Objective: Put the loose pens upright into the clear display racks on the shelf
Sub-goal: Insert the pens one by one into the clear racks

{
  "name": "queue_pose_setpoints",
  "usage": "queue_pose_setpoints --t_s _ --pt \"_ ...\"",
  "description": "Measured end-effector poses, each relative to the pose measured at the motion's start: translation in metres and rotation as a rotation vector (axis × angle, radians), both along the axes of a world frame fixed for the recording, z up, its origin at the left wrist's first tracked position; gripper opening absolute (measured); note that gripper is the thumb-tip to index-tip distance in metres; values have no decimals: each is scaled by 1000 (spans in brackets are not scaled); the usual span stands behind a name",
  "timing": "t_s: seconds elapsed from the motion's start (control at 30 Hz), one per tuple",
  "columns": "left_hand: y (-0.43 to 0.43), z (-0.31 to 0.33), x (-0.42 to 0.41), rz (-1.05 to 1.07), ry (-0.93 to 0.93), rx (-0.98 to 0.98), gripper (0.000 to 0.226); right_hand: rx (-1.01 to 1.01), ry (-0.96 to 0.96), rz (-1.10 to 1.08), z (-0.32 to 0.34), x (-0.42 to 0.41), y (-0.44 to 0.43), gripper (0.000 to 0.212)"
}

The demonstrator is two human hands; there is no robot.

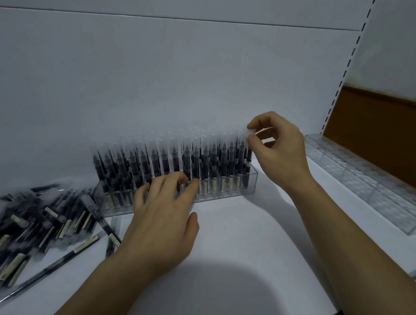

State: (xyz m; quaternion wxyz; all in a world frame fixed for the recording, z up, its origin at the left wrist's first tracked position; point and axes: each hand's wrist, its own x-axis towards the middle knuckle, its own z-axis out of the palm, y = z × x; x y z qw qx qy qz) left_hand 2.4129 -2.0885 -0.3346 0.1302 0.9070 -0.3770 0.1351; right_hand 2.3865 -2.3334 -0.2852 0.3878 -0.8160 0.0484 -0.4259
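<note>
A clear display rack (pixel 231 192) stands at the back of the white shelf (pixel 231 241), packed with several upright black pens with clear caps (pixel 153 160). My right hand (pixel 278 150) pinches the clear cap of the rightmost pen (pixel 248 150) at the rack's right end, between thumb and forefinger. My left hand (pixel 164 216) lies flat against the rack's front wall, fingers spread and touching the lower pens, holding nothing. A heap of loose pens (pixel 35 224) lies on the shelf at the left.
A second clear rack (pixel 374 183), with no pens in it, lies at an angle on the right of the shelf. The white back panel (pixel 172 74) rises behind the racks, and a slotted upright (pixel 349 58) stands at the right. The shelf's front edge runs close to my forearms.
</note>
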Motion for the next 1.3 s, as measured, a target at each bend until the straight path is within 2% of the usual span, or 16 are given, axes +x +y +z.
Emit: queue_pose_setpoints --t_s 0.17,0.43,0.6,0.73,0.9,1.03,1.13,1.3 --pt "-3 3 0 22 -15 58 67 7 -5 5 -1 0 2 19" --pt "-18 7 8 75 -27 132 77 45 11 -22 -5 2 -1 33" --pt "-28 14 11 85 10 94 70 59 40 -37 -6 2 -1 34" --pt "-31 14 6 94 32 50 55 66 52 -46 -6 2 -2 33" --pt "-32 11 -3 41 40 64 67 62 40 -77 -5 4 -5 33" --pt "-30 10 0 31 45 22 58 88 55 -79 -5 4 -7 32" --pt "-33 10 0 18 67 -10 61 110 122 -106 -8 6 -11 37" --pt "-39 13 -3 -21 108 -22 62 191 439 -87 -15 9 -21 54"
